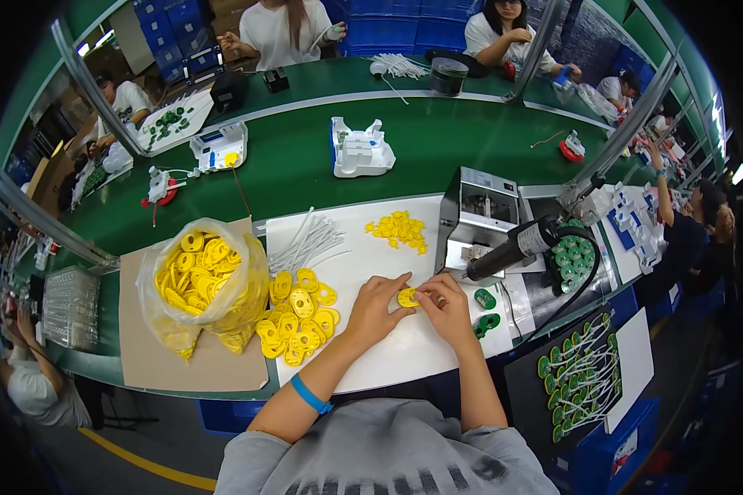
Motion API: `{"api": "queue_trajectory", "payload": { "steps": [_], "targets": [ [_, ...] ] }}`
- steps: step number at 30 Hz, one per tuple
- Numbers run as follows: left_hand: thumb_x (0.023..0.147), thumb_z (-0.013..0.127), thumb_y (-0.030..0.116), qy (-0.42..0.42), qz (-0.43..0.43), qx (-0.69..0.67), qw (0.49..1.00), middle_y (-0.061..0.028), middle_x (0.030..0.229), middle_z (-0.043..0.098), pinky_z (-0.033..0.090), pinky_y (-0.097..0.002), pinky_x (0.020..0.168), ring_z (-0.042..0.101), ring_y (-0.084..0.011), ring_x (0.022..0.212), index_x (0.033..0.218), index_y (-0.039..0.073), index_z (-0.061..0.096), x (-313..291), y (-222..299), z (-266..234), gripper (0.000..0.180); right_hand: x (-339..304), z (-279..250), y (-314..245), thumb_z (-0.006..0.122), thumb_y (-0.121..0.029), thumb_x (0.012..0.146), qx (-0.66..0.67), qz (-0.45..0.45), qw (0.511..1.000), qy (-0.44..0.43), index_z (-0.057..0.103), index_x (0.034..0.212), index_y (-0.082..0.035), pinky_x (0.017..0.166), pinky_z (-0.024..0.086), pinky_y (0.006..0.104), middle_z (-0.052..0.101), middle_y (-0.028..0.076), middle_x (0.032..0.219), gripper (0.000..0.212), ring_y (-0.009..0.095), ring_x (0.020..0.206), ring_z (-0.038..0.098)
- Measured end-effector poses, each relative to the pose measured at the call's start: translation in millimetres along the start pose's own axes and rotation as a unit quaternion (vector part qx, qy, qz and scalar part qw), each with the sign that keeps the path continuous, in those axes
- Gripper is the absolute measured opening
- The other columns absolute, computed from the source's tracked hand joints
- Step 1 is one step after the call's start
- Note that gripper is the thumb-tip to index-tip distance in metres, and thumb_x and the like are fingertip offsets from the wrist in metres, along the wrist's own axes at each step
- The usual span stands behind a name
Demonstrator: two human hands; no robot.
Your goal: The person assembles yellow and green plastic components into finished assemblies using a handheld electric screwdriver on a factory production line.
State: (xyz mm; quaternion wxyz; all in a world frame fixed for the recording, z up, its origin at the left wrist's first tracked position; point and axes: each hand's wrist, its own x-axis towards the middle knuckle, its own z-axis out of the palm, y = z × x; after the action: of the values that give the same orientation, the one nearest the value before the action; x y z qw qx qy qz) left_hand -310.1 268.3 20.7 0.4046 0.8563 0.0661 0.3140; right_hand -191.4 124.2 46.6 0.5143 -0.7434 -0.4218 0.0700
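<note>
Yellow plastic fills your workspace: a small yellow disc (407, 297) sits on the white board (404, 351) right in front of you, pinched between the fingertips of both hands. Your left hand (377, 307) comes in from the left with its fingers closed narrowly on the disc's left edge, and your right hand (445, 307) meets it from the other side, fingertips closed on the right edge, so the two hands almost touch over the part. Just left of your left hand lies a loose pile of yellow discs (299, 318), and beside that a clear bag (202, 280) stuffed with more of them rests on a sheet of cardboard (140, 363). A bundle of white cable ties (305, 243) lies further up the board, with a smaller heap of yellow pieces (398, 229) near it. To your right stands a grey metal machine (477, 219) with a black heat gun (513, 247) leaning against it, and a few green discs (485, 312) lie just beside your right hand.
</note>
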Motion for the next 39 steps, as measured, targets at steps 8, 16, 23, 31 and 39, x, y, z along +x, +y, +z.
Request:
{"api": "queue_trajectory", "payload": {
  "steps": [8, 16, 23, 31, 39],
  "targets": [
    [0.074, 0.083, 0.011, -0.003, 0.020, -0.009, 1.000, -0.0088, 0.110, 0.072, 0.050, -0.0369, 0.091, 0.059, -0.0276, 0.100, 0.133, 0.007, 0.064, 11, 3, 23, 0.062, 0, -18, 19, 0.074, 0.003, 0.084, -0.007, -0.001, 1.000, -0.009, 0.068, 0.091, 0.004, 0.053, 0.036, 0.0218, 0.058, 0.004, 0.094, 0.009, 0.005, 0.059, 0.045],
    [0.074, 0.082, 0.008, 0.001, 0.036, -0.007, 0.999, -0.0102, 0.108, 0.072, 0.051, -0.0367, 0.089, 0.060, -0.0284, 0.098, 0.130, 0.007, 0.066, -3, 14, 7, 0.058, -14, -11, -9, 0.074, -0.004, 0.085, -0.036, 0.028, 0.999, -0.006, 0.063, 0.090, 0.001, 0.054, 0.042, 0.0268, 0.061, 0.007, 0.095, 0.013, 0.013, 0.055, 0.051],
    [0.076, 0.082, 0.012, -0.017, 0.034, -0.007, 0.999, -0.0102, 0.111, 0.072, 0.048, -0.0385, 0.094, 0.059, -0.0292, 0.103, 0.130, 0.007, 0.066, -4, 5, 3, 0.056, -35, -23, -27, 0.076, -0.018, 0.088, -0.146, 0.060, 0.986, 0.056, 0.063, 0.083, 0.000, 0.057, 0.050, 0.0361, 0.067, 0.013, 0.081, 0.022, 0.026, 0.061, 0.064],
    [0.079, 0.077, 0.011, -0.041, 0.052, 0.028, 0.997, -0.0122, 0.113, 0.067, 0.044, -0.0393, 0.099, 0.058, -0.0297, 0.110, 0.129, 0.006, 0.064, -3, 3, -4, 0.052, -66, -77, -31, 0.078, -0.029, 0.086, -0.316, 0.182, 0.931, 0.024, 0.063, 0.077, 0.000, 0.063, 0.051, 0.0481, 0.066, 0.017, 0.070, 0.034, 0.038, 0.068, 0.067],
    [0.079, 0.077, 0.013, -0.051, 0.049, 0.026, 0.997, -0.0123, 0.115, 0.066, 0.042, -0.0397, 0.101, 0.056, -0.0301, 0.113, 0.133, 0.006, 0.060, -5, 0, -9, 0.057, -39, -73, -14, 0.073, -0.033, 0.091, -0.341, 0.234, 0.882, 0.227, 0.067, 0.092, -0.002, 0.065, 0.049, 0.0463, 0.067, 0.014, 0.071, 0.031, 0.035, 0.067, 0.066]
  ]
}}
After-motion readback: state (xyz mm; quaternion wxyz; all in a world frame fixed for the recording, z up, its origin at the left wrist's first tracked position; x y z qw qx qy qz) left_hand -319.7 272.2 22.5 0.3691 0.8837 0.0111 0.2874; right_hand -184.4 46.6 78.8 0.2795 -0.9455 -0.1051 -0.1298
